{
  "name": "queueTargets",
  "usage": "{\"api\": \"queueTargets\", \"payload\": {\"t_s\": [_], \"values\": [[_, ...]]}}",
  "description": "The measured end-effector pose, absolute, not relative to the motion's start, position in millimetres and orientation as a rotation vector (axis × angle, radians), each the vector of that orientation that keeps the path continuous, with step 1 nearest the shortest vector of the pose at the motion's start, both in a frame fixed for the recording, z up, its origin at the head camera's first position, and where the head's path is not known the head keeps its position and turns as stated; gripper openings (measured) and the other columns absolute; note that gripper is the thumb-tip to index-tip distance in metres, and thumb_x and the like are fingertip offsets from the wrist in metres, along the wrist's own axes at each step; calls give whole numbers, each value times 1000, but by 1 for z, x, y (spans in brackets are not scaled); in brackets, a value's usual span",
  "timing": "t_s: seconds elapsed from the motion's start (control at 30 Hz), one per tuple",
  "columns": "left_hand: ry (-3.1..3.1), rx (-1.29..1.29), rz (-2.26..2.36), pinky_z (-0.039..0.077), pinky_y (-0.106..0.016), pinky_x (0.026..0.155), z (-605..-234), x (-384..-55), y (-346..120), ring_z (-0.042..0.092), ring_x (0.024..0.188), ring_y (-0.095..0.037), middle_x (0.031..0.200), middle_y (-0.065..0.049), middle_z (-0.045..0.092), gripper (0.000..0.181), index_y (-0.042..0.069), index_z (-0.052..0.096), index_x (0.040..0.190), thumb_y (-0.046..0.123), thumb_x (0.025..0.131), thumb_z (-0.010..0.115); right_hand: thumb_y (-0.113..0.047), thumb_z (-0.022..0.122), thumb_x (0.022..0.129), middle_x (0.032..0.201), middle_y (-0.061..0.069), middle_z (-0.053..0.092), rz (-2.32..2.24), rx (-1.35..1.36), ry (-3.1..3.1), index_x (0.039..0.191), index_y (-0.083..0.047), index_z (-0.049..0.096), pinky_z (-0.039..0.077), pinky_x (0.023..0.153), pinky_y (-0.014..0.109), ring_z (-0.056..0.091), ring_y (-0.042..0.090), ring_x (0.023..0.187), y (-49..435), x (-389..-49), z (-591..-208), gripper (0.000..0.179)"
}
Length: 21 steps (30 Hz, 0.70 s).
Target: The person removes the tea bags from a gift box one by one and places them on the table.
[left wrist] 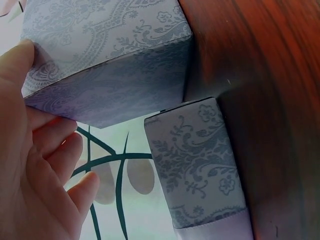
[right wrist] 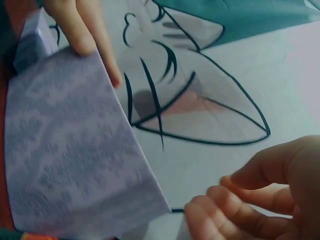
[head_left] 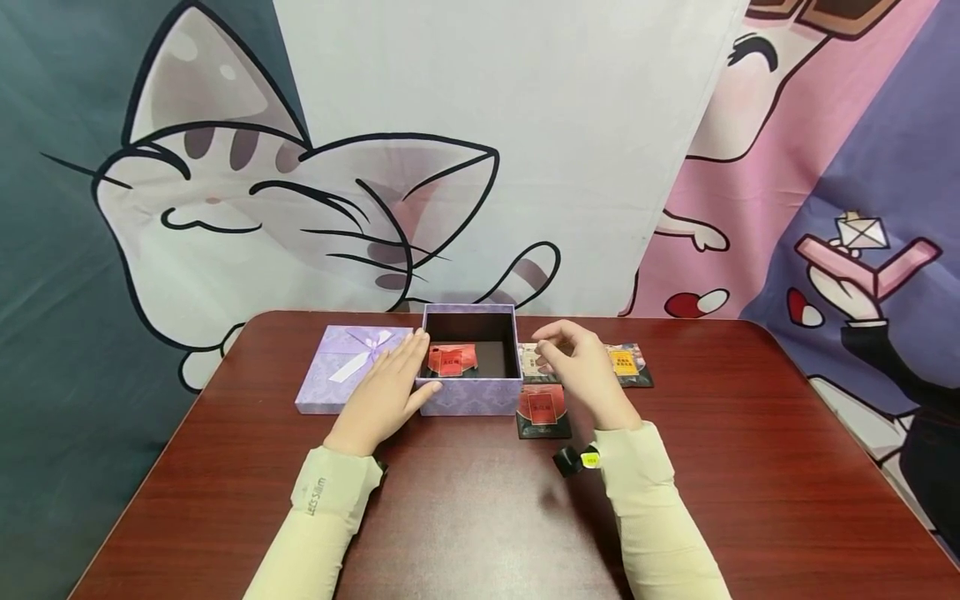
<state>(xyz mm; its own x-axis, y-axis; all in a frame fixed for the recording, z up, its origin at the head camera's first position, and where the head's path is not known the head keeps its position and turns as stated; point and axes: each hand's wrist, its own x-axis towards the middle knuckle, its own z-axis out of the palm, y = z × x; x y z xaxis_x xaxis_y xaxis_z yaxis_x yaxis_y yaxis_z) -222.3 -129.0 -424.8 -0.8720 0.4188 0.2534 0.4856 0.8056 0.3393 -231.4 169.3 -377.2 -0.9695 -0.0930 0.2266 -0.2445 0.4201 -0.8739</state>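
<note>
A lidless purple patterned box (head_left: 471, 397) with a dark inside stands near the back of the table. In it, at the left, lies a red sachet (head_left: 452, 360). My left hand (head_left: 386, 387) rests against the box's left front corner, with extended fingers along the left rim and the thumb at the front wall. My right hand (head_left: 581, 367) hovers just right of the box with loosely bent fingers; nothing shows between the fingertips (right wrist: 227, 181). Beneath and beside it lie a pale sachet (head_left: 534, 363), partly hidden, and a yellow-labelled sachet (head_left: 628, 364).
A purple lid (head_left: 330, 367) with a ribbon bow lies left of the box, partly behind my left hand. Another red and black sachet (head_left: 543, 411) lies at the box's right front corner. A cloth (head_left: 480, 83) with cartoon animals hangs behind the brown table (head_left: 465, 517).
</note>
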Motion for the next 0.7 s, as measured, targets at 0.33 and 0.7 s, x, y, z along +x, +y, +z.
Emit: {"api": "queueTargets", "payload": {"t_s": [0.33,0.7], "values": [[-2819,-714,-587,24,-56,121,-426,-222,-129,25,152,-30,165,-14,27,76,0,30,158,46,103,56,-1,60,96,96,16,70,1650,379,-2404,108,-1,70,59,76,28,71,30,86,141,-226,-380,16],[-2813,-711,-594,24,-57,120,-427,-222,-130,26,152,-29,164,-14,28,75,0,31,158,46,103,55,-2,58,94,104,14,72,1637,412,-2482,111,-4,70,59,77,33,74,28,90,109,-239,-381,21]]}}
